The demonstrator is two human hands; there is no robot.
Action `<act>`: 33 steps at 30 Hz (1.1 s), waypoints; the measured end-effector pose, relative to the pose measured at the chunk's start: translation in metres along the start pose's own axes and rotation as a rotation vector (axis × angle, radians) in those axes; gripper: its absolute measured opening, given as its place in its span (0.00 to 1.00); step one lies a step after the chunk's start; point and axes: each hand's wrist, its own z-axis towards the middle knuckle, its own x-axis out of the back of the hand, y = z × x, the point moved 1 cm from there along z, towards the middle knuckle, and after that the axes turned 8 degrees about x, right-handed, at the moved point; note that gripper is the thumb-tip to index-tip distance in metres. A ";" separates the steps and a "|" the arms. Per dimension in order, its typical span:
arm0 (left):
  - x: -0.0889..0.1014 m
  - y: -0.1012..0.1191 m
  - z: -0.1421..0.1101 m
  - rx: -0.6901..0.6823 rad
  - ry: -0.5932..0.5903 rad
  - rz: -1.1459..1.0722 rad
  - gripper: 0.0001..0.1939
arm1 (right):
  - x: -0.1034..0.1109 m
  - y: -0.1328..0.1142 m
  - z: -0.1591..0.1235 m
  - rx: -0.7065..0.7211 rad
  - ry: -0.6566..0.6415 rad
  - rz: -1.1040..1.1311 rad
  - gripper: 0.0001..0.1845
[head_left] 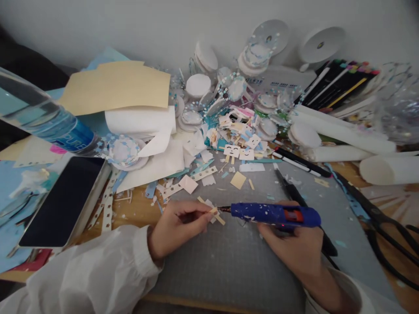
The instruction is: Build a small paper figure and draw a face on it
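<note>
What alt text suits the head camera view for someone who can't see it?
Right hand holding a blue glue gun to a pale paper strip in the left hand, above a gray mat. Around lie paper scraps, a phone and paper figures.

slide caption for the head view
Left hand pinches a paper strip at the nozzle of the blue hot glue gun in the right hand, above a cutting mat.

I work at a wooden table [137,213], a grey cutting mat [209,266] spread on it before me. On the mat's far part I have a yellow paper square [238,179] among scraps; star-punched strips [108,205] lie on the wood to my left, black scissors [376,214] at the right.
</note>
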 end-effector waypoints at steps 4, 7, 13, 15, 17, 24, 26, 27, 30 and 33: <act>0.000 -0.001 0.000 -0.003 -0.005 -0.003 0.10 | -0.002 0.001 -0.001 0.020 -0.002 -0.035 0.08; 0.000 -0.001 0.000 -0.009 -0.003 -0.007 0.09 | 0.000 0.001 0.000 0.021 0.005 -0.035 0.07; 0.000 -0.002 -0.001 -0.010 -0.004 -0.014 0.09 | 0.002 -0.001 0.001 0.044 0.007 -0.050 0.06; -0.001 -0.002 -0.001 -0.003 -0.008 -0.022 0.09 | 0.001 -0.001 0.001 0.050 0.018 -0.050 0.06; -0.001 -0.002 0.000 0.005 -0.009 -0.031 0.09 | 0.001 0.000 0.001 0.048 0.017 -0.058 0.07; 0.000 -0.002 -0.001 0.014 -0.001 -0.053 0.08 | 0.000 0.005 -0.005 0.029 0.006 -0.065 0.08; 0.001 -0.002 -0.001 0.019 -0.006 -0.069 0.08 | 0.000 0.008 -0.007 0.028 0.014 -0.086 0.10; 0.001 -0.001 0.000 0.021 -0.008 -0.074 0.08 | 0.001 0.009 -0.008 0.020 0.019 -0.096 0.11; 0.001 0.001 0.001 0.016 -0.013 -0.086 0.08 | 0.008 0.014 -0.007 -0.084 0.088 -0.163 0.12; 0.003 0.003 0.002 0.006 -0.012 -0.111 0.10 | 0.026 0.023 -0.007 -0.363 0.199 -0.365 0.15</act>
